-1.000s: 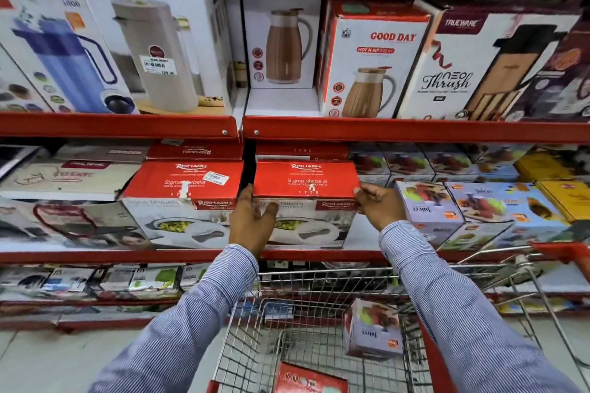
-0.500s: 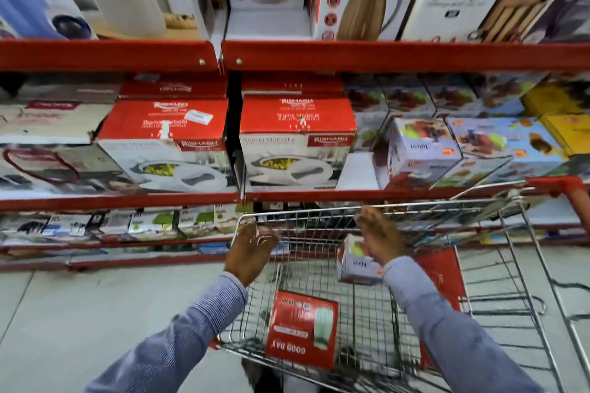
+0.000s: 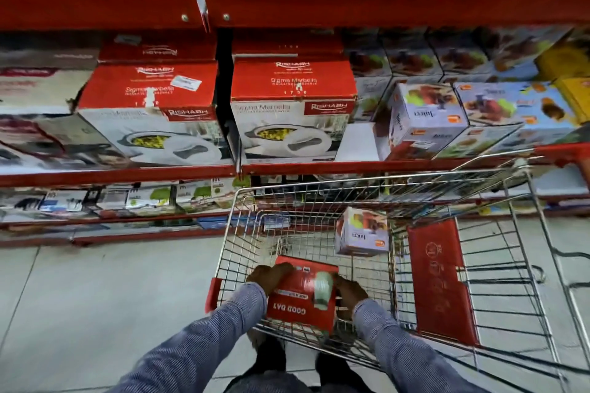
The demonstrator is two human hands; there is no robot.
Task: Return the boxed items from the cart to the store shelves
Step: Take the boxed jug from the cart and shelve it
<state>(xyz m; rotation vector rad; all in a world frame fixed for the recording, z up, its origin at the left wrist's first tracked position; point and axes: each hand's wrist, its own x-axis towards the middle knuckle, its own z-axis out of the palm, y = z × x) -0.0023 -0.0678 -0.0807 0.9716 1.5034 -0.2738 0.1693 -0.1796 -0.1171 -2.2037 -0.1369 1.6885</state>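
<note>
Both hands [image 3: 271, 276] apparently grip red box [image 3: 301, 300] inside cart [image 3: 526, 233].

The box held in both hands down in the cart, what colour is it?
Red, with white Good Day lettering, seen in the head view: box.

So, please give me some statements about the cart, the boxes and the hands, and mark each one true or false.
1. Both hands grip the red cardboard Good Day box inside the silver wire shopping cart. True: left hand and right hand hold its sides.
2. A small pale lilac Juicer box also lies in the cart. True.
3. The cart holds three boxes. False: only two show.
4. The red-and-white Sigma Marbella box is in the cart. False: it stands on the red metal shelf.
5. The Good Day lettering reads upside down from this view. True.
</note>
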